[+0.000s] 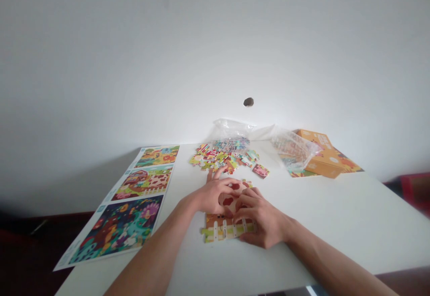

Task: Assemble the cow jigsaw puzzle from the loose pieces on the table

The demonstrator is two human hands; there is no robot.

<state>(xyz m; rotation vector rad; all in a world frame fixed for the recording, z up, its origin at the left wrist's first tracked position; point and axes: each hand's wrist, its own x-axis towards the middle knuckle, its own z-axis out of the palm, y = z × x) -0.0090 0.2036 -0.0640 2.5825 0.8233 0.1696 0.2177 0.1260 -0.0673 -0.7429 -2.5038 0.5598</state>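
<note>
A partly joined jigsaw puzzle (220, 232) lies flat on the white table, showing a white fence on a brown and green strip and a cow's cream hide with red-brown patches. Over its upper left rests my left hand (212, 197), its fingers spread and some of them touching the cow part. My right hand (260, 217) curls around the puzzle's right side, fingers bent on top and thumb low near the fence. Both hands cover much of the right and middle part, so the piece edges under the fingers are hidden.
Loose puzzle pieces (204, 157) are heaped behind the hands, with a pink pig piece (261, 170) beside them. A clear plastic bag (231, 130) and an orange box (324, 164) with another bag (295, 148) stand farther back. A picture sheet (164, 202) lies left.
</note>
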